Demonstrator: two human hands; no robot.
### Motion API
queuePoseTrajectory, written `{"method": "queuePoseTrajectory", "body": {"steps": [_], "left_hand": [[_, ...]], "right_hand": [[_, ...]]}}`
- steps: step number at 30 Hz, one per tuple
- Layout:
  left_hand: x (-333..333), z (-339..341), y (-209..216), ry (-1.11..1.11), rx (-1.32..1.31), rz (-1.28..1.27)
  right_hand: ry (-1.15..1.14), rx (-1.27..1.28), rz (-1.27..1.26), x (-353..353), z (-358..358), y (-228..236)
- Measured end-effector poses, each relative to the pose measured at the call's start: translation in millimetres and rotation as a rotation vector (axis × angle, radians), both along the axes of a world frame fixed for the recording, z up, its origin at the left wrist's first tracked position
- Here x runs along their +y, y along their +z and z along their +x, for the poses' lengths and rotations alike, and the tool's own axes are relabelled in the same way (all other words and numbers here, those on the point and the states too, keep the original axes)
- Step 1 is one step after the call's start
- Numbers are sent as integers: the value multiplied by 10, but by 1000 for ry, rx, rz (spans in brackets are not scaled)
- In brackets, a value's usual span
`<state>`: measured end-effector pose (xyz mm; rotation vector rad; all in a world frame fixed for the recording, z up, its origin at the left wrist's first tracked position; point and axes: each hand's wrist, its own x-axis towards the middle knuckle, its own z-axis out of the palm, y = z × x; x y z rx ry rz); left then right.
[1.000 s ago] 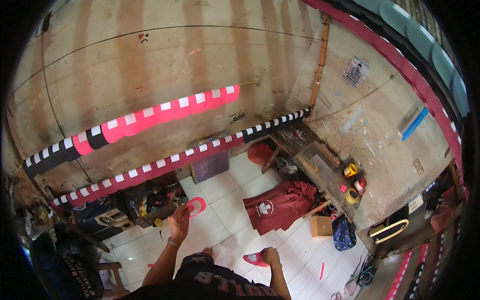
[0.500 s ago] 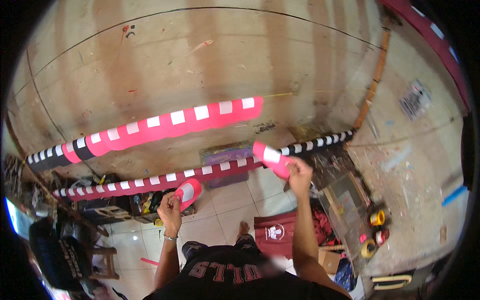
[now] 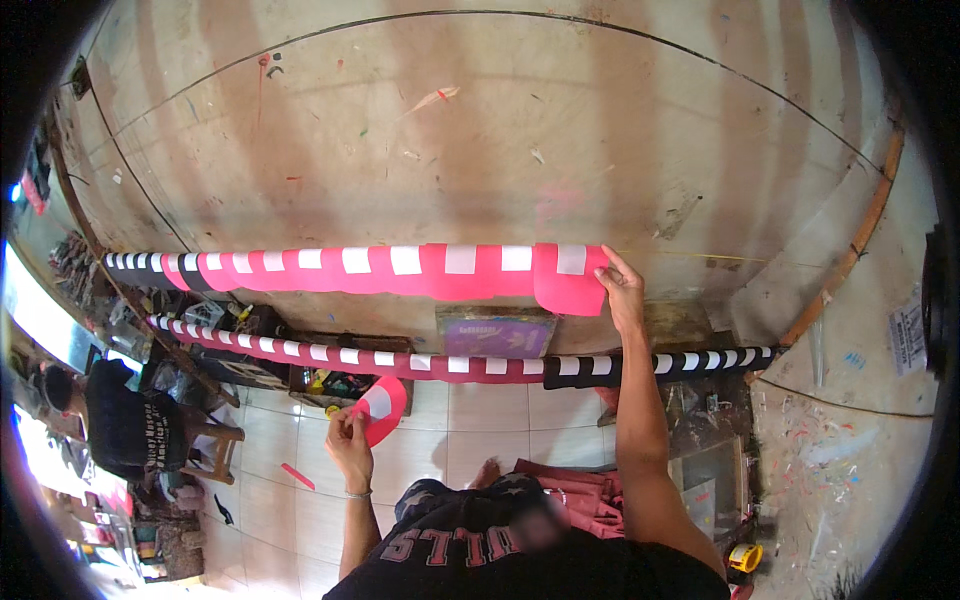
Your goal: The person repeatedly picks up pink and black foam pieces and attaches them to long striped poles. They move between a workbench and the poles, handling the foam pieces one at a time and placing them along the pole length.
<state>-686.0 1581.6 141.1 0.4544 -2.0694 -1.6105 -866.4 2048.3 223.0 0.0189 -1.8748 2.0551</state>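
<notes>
My right hand (image 3: 625,290) is raised to the wall side and pinches the right edge of a pink fabric piece (image 3: 568,292) with a white rectangle on its upper part. That piece hangs at the right end of an upper row of pink pieces (image 3: 430,280), each with a white patch, strung along a line. Lower down, my left hand (image 3: 350,445) grips another pink fabric piece (image 3: 386,425), curved and bearing a white patch. Its fingers are closed on the piece's lower left edge.
Below the upper row hangs a second row of dark red pieces (image 3: 300,350) and black pieces (image 3: 585,373). A bamboo pole (image 3: 845,265) stands at right. A person in black (image 3: 135,420) sits at left near a wooden stool (image 3: 215,450). Maroon cloth (image 3: 585,495) lies on the tiled floor.
My right hand has carried its pink piece up to the end of the upper row, where it now hangs. My left hand still holds its piece. The view has shifted.
</notes>
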Motion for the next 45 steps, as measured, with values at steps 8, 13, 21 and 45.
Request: {"method": "queuePoseTrajectory", "body": {"steps": [8, 13, 21, 45], "left_hand": [[166, 227, 61, -3, -109, -1], [339, 251, -25, -202, -6, 431], [521, 611, 68, -484, -51, 570], [667, 180, -285, -316, -115, 525]], "right_hand": [[-230, 144, 23, -121, 257, -27], [-101, 20, 244, -769, 1005, -1039], [680, -299, -145, -1855, 1915, -611], [-85, -72, 240, 839, 282, 534]]}}
